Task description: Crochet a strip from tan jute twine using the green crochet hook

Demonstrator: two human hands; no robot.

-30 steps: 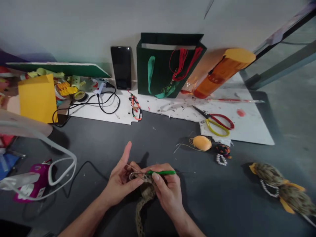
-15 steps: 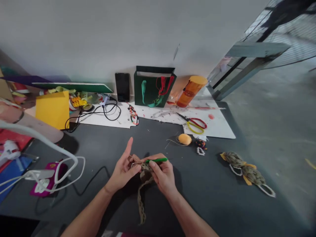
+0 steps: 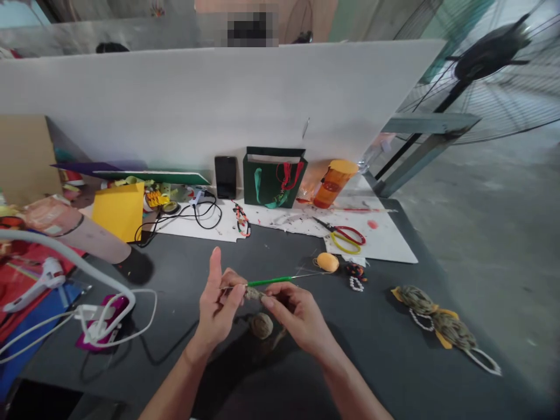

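Observation:
My left hand (image 3: pixel 221 306) pinches one end of a small olive-brown crochet piece (image 3: pixel 254 293) between thumb and fingers, its index finger pointing up. A crochet hook (image 3: pixel 269 282) with a green handle runs sideways from this pinch, its thin metal end pointing right past my right fingers. My right hand (image 3: pixel 300 315) has its thumb and fingertips closed on the crochet piece's other end, just under the hook. Below, between both hands, sits a ball of olive-brown yarn (image 3: pixel 261 325). The stitches are too small to make out.
To the right lie an orange yarn ball (image 3: pixel 327 262), scissors (image 3: pixel 347 236) and a braided yarn piece (image 3: pixel 437 315). A green paper bag (image 3: pixel 274 181), phone (image 3: pixel 226 177) and orange bottle (image 3: pixel 335 184) stand along the white board. White cables (image 3: pixel 118 286) loop at left.
The view has tilted up. My right hand has let the hook's handle go and now pinches the crochet piece. The yarn ball shows; the hanging crocheted strip is less visible.

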